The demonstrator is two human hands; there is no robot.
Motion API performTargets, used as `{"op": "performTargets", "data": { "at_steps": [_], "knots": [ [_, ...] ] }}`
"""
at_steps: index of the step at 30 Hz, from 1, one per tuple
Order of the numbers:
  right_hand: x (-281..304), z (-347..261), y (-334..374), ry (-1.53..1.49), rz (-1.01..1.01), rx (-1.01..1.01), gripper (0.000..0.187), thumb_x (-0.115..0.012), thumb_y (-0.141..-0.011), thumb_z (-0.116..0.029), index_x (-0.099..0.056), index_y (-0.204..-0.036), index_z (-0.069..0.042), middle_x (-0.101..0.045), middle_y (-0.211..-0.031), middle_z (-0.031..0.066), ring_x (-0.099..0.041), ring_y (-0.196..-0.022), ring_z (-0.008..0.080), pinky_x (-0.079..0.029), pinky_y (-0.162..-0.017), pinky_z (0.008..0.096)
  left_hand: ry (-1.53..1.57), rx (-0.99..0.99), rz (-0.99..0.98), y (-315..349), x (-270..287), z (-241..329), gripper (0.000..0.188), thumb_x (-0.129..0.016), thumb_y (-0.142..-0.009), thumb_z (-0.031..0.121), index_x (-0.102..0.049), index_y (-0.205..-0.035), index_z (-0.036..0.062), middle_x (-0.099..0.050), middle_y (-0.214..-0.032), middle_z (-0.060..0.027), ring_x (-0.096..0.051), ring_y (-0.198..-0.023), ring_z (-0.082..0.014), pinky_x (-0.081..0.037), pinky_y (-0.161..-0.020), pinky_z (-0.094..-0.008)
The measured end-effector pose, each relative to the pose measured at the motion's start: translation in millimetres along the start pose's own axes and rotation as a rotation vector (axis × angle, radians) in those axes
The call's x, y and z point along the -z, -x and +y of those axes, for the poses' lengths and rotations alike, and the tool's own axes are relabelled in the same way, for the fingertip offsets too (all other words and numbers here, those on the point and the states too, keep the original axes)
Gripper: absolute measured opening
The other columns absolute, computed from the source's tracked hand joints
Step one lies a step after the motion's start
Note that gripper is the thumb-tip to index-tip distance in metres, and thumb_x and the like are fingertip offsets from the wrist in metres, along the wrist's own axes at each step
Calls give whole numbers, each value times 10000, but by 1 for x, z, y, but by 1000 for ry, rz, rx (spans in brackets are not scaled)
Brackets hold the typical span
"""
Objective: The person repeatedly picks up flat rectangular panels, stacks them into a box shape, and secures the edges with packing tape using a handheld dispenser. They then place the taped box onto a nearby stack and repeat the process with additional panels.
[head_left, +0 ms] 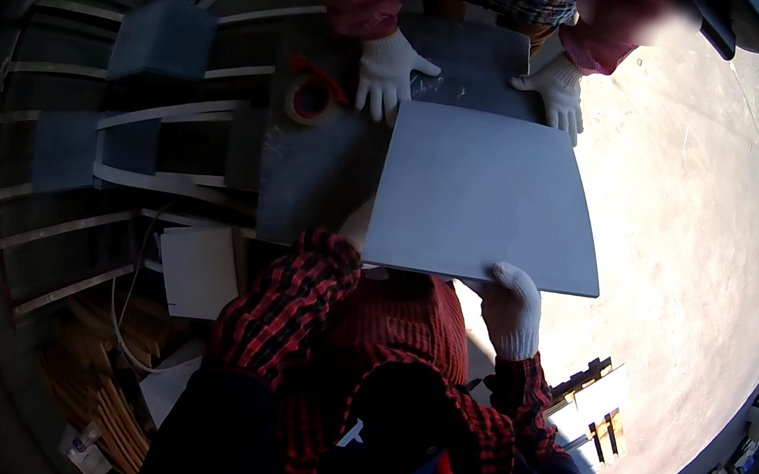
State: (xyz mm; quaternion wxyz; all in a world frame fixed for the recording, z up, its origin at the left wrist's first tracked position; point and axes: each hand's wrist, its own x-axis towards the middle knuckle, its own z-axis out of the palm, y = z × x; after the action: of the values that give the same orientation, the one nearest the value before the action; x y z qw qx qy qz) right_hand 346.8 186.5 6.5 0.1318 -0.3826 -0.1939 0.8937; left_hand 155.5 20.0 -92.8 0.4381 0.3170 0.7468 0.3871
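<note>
A flat light-grey panel (487,200) is held tilted up in front of me, above a dark work table. My right hand (514,311), in a white knit glove, grips the panel's near edge toward its right corner, thumb on top and fingers underneath. Only a dim sliver of my left hand (357,225) shows at the panel's near left corner; its fingers are hidden behind the panel. Across the table, a co-worker's white-gloved hands are spread: one hand (388,74) rests on the table left of the panel, the other (557,94) is beside its far right corner.
A roll of tape (310,101) with a red dispenser lies on the dark table (293,181). Slatted racks with a bluish-grey block (166,39) stand at left. A white board (197,271) and stacked wooden pieces (105,382) are lower left. Brightly lit floor (703,243) extends right.
</note>
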Motion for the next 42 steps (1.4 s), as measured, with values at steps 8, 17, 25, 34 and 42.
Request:
{"op": "performTargets", "data": {
  "at_steps": [8,17,25,34,42],
  "knots": [
    [21,14,-51,8,-39,27,114,-637,-868,-96,-651,-962,-33,-658,-938,84,-651,-897,244,-538,-844,422,-797,-119,-44,-1,-3,-27,293,-564,-925,145,-634,-1188,38,-662,-1168,-149,-643,-1031,-324,-529,-884,-415],
    [33,5,-85,76,-31,78,107,-657,-857,-110,-690,-938,-48,-684,-957,73,-658,-890,223,-535,-811,392,-784,5,-230,-3,6,9,586,-551,-883,107,-451,-1458,158,-415,-1515,-117,-399,-1387,-324,-361,-1139,-419],
    [39,3,-111,-31,-93,41,67,-663,-841,-56,-686,-905,-59,-690,-948,57,-656,-875,202,-531,-791,371,-798,-93,-223,-4,3,-2,606,-505,-903,107,-412,-1493,203,-448,-1499,-100,-474,-1324,-326,-426,-1083,-432],
    [72,41,-124,-129,-93,-56,147,-657,-866,-47,-671,-1007,-11,-700,-1009,87,-672,-994,246,-555,-944,466,-879,-42,-245,-5,-6,-24,623,-528,-867,98,-423,-1480,146,-453,-1480,-144,-450,-1337,-338,-341,-1145,-455],
    [82,-20,-80,724,-150,-519,319,-636,-964,-268,-681,-1079,27,-739,-906,141,-725,-740,215,-601,-656,313,-305,306,305,99,-17,-28,340,-591,-890,156,-664,-1203,45,-611,-1328,-161,-573,-1231,-338,-459,-1046,-409]
  ]
}}
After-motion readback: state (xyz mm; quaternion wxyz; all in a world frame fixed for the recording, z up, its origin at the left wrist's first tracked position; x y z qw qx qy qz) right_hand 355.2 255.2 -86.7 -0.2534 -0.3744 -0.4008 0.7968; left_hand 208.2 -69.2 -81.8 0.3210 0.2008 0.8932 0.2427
